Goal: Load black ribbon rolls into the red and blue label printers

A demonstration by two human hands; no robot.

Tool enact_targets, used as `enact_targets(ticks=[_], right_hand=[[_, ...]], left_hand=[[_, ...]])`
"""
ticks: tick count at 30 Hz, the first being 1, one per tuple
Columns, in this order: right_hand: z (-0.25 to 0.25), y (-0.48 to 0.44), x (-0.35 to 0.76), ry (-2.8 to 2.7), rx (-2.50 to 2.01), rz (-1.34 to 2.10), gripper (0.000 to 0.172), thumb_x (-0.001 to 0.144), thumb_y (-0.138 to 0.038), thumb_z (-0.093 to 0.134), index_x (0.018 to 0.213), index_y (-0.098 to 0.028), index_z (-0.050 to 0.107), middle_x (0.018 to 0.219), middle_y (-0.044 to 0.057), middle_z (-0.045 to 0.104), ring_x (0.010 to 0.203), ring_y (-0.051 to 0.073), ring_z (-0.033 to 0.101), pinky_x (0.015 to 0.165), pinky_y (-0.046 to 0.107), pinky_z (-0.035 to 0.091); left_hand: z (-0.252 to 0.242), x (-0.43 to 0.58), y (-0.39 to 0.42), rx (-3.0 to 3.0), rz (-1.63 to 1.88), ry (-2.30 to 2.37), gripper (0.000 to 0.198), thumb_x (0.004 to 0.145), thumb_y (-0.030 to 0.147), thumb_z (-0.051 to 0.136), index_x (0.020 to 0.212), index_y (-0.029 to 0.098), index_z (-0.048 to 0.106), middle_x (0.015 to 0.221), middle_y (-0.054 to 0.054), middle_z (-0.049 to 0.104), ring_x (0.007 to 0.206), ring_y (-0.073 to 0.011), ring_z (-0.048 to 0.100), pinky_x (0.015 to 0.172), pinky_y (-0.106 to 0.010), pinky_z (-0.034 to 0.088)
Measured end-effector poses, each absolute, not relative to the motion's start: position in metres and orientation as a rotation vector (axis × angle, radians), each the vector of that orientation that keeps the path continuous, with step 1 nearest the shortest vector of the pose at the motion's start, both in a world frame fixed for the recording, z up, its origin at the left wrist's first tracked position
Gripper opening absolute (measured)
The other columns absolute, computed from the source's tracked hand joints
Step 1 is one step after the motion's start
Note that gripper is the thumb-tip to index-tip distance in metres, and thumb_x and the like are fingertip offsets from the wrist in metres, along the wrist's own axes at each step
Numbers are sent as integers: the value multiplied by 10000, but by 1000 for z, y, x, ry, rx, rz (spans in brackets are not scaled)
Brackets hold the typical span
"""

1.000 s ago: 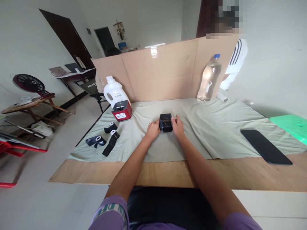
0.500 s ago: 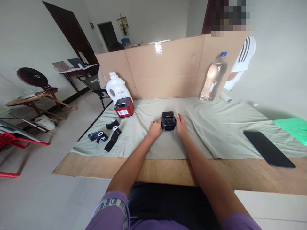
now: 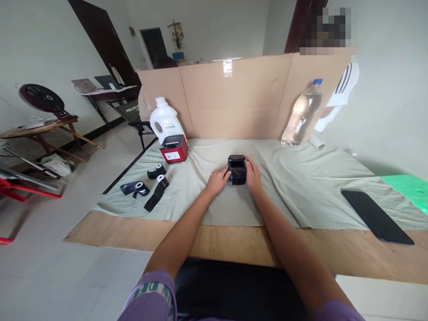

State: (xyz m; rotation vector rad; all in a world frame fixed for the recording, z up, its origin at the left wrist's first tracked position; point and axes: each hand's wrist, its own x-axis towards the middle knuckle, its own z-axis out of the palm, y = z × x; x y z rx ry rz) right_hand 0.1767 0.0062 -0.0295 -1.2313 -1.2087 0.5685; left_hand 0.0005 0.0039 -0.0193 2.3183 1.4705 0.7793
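Note:
A small black portable receipt printer [image 3: 237, 174] sits on the cloth in front of me, its cover tipped open and a dark hollow showing inside. My left hand [image 3: 219, 179] grips its left side, fingers against the edge. On the opposite side my right hand [image 3: 253, 173] is wrapped along the printer's right edge. To the left lie several black rolls with white cores: one short roll [image 3: 157, 171] at the back, one with a long strip [image 3: 157, 192] unrolled, and another roll [image 3: 141, 188] nearest the left edge.
A red and black box-shaped printer [image 3: 177, 151] stands before a white jug [image 3: 167, 119] at the back left. A clear bottle [image 3: 302, 117] leans near the cardboard screen [image 3: 234, 102]. At right lie a black phone [image 3: 376, 216] and a green sheet [image 3: 406, 187]. People sit behind the screen.
The printer's cover has swung open, exposing the hollow beneath it. Both hands stay at its sides, with the left fingers shifted slightly along the edge. The view has shifted a little.

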Motion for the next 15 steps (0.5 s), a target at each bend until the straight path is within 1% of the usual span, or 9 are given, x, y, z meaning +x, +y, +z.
enact_targets(ticks=[3, 5, 8, 11, 13, 15], right_hand=[[-25, 28, 183, -1285, -1291, 551, 556, 965, -473, 370, 1410, -190, 547, 1423, 80, 586, 1362, 212, 488, 1185, 444, 309], [-19, 41, 188, -1328, -1331, 555, 523, 963, -424, 382, 1382, -180, 577, 1417, 83, 592, 1350, 206, 505, 1177, 417, 327], [-9, 53, 192, -1436, -1479, 551, 469, 933, -329, 432, 1337, -192, 626, 1378, 69, 627, 1300, 190, 558, 1133, 352, 384], [2, 60, 195, -1517, -1621, 516, 392, 857, -253, 528, 1192, -207, 725, 1336, 73, 655, 1264, 220, 586, 1123, 362, 385], [7, 64, 194, -1634, -1729, 452, 307, 811, -239, 583, 1047, -248, 780, 1286, 58, 682, 1263, 253, 579, 1132, 417, 361], [12, 68, 192, -1801, -1827, 369, 222, 777, -247, 626, 913, -291, 796, 1173, 35, 725, 1243, 279, 577, 1122, 483, 346]], left_hand=[[-18, 0, 3, 2304, 774, 1493, 495, 1016, 391, 402, 1466, 200, 487, 1349, -96, 643, 1262, -271, 576, 1077, -425, 421], [-19, 0, 1, 2280, 787, 1537, 493, 1013, 409, 411, 1457, 215, 502, 1345, -89, 647, 1258, -273, 582, 1080, -433, 421], [-21, 0, 0, 2248, 815, 1574, 487, 1007, 436, 425, 1433, 229, 535, 1333, -79, 657, 1238, -263, 598, 1072, -413, 433], [-24, -1, 1, 2242, 828, 1559, 481, 1004, 447, 436, 1427, 243, 541, 1331, -63, 660, 1236, -246, 600, 1078, -393, 432], [-26, -1, 2, 2244, 837, 1555, 480, 1005, 448, 437, 1428, 246, 539, 1333, -61, 659, 1238, -243, 599, 1083, -393, 429], [-27, -2, 2, 2251, 848, 1551, 483, 1005, 451, 437, 1430, 244, 538, 1335, -66, 657, 1236, -248, 602, 1079, -399, 433]])
